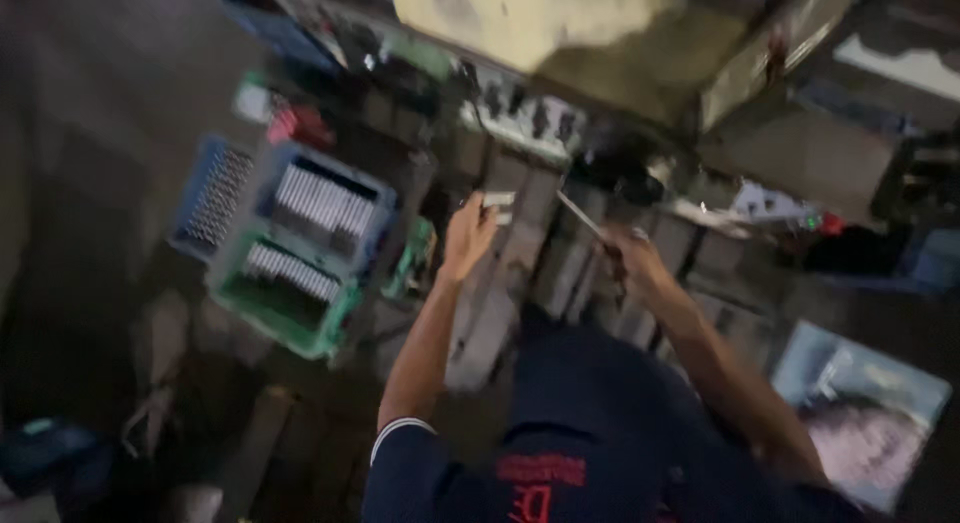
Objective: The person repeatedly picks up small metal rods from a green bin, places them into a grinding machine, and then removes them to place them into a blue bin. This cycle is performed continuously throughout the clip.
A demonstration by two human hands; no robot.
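The view is blurred and tilted. My left hand is raised over a dark, cluttered work surface and pinches a small pale rectangular piece. My right hand is closed around a thin metal rod-like tool, whose tip slants up and left toward the pale piece without touching it. A dark blue shirt fills the bottom of the frame.
A green crate and a blue crate, both with rows of pale pieces, stand at the left, beside a blue tray. A dark round object lies beyond the hands. A yellowish slab sits at the top, a printed sheet lower right.
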